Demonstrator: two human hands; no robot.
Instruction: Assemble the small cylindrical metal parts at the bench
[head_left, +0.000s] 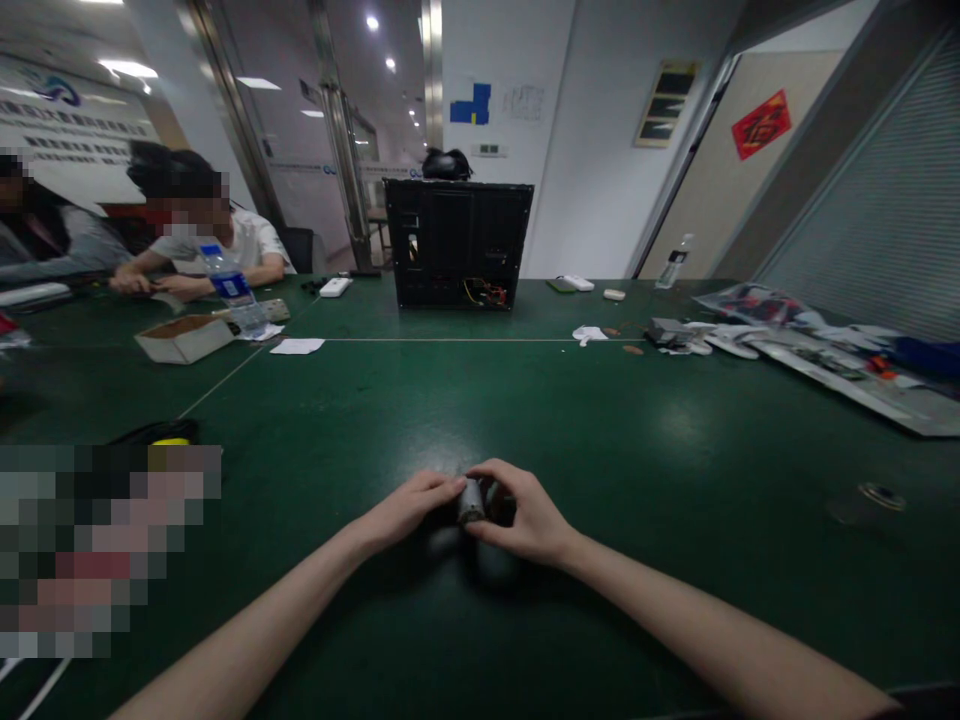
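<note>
A small grey metal cylinder (471, 502), its end face dark, is between my hands just above the green table (420, 400). It looks like a little motor, but I cannot make out its details. My right hand (525, 510) curves around it, with the thumb at its lower end and the index finger at its top. From the other side, my left hand (416, 505) pinches in with fingertips against the cylinder's left side. Some of its surface is hidden behind the fingers.
Across the table stands a black computer case (461, 245). On the left are an open cardboard box (184, 340), a water bottle (236, 290) and seated people. Clutter on a white board (847, 370) and a see-through item with a dark ring (881, 497) lie on the right.
</note>
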